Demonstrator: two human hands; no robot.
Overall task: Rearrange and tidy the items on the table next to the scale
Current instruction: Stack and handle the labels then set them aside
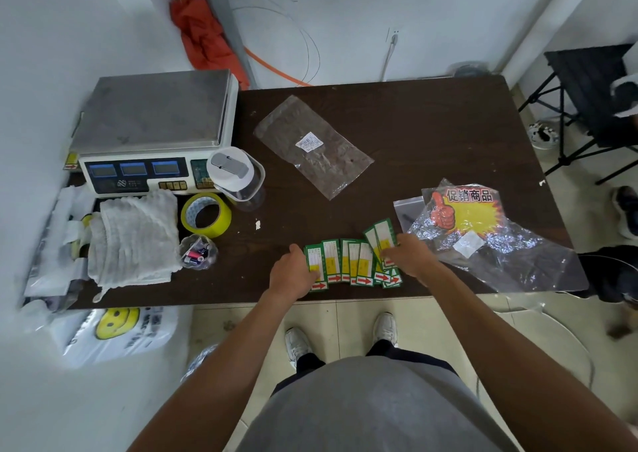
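Note:
Several green price tags (348,261) with yellow fields and red arrows lie fanned out near the front edge of the dark table (431,134). My left hand (291,272) rests on the leftmost tag, fingers pressing it flat. At the right end of the row my right hand (409,255) presses on the tilted, overlapping tags. The scale (152,130) stands at the table's back left corner.
A clear jug (238,175), yellow tape roll (206,214), small cup of batteries (198,251) and white cloth (136,237) sit before the scale. An empty clear bag (310,144) lies mid-table. A bagged promotion sign (466,213) lies right. A folding stool (593,99) stands far right.

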